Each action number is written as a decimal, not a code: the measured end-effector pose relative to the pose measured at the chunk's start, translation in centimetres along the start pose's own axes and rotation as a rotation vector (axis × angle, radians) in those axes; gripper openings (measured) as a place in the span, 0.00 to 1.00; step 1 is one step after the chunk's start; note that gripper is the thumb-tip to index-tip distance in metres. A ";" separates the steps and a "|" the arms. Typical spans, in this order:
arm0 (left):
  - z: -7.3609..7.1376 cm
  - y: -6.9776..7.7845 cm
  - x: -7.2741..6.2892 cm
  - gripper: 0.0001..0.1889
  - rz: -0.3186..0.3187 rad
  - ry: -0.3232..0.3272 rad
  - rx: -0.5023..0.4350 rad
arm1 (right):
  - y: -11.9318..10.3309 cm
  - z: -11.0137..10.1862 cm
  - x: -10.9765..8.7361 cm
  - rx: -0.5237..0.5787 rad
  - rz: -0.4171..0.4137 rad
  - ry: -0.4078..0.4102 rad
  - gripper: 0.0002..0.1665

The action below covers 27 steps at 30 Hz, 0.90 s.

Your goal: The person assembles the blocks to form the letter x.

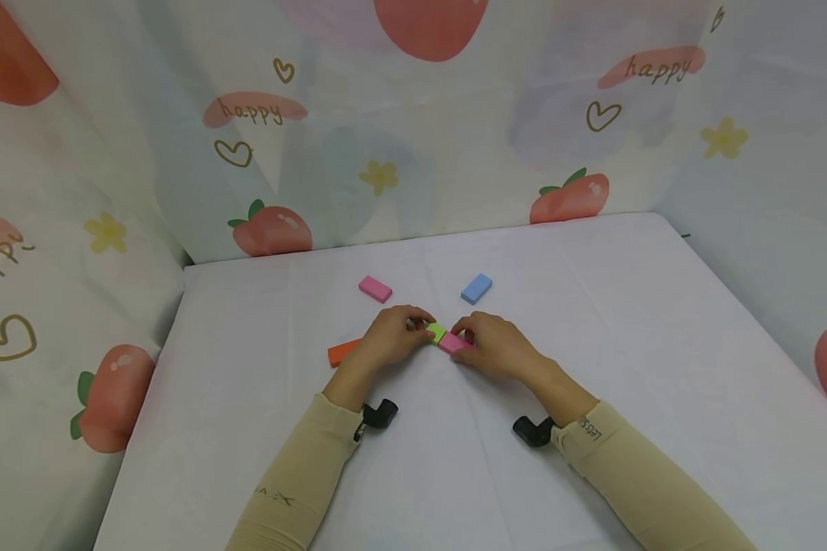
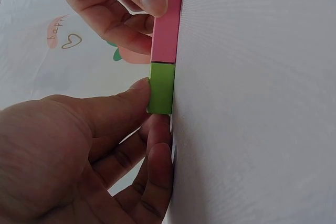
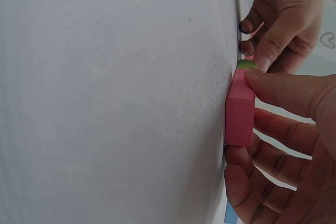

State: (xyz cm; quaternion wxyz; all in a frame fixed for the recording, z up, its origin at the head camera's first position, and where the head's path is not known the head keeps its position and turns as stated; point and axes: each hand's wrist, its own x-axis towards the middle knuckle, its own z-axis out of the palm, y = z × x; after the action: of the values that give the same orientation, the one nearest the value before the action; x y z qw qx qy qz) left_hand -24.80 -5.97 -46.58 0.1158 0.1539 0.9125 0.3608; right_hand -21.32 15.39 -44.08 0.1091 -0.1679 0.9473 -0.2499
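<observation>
On the white table a green block (image 1: 436,332) and a pink block (image 1: 454,343) lie end to end, their short ends touching. The left hand (image 1: 396,334) pinches the green block between thumb and fingers, seen closely in the left wrist view, where the green block (image 2: 161,88) meets the pink block (image 2: 167,30). The right hand (image 1: 496,344) grips the pink block from its other side. In the right wrist view the pink block (image 3: 240,114) has the thumb on its upper edge and fingers round its far side.
An orange block (image 1: 343,352) lies left of the left hand, partly hidden by it. Farther back are another pink block (image 1: 375,288) and a blue block (image 1: 477,288). Printed cloth (image 1: 413,199) walls the table at the back and sides.
</observation>
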 end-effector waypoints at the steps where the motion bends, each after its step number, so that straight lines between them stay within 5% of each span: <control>1: 0.0 0.0 0.0 0.11 -0.001 0.000 0.000 | 0.0 0.0 0.0 0.000 0.000 -0.001 0.22; 27: -0.1 0.0 0.0 0.11 0.001 -0.003 0.007 | -0.1 0.0 0.1 -0.004 0.008 -0.005 0.23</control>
State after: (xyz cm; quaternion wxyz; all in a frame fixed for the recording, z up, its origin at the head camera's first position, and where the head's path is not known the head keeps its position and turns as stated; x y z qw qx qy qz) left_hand -24.86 -5.99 -46.51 0.1167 0.1551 0.9135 0.3575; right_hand -21.38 15.29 -44.07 0.1121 -0.1651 0.9481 -0.2473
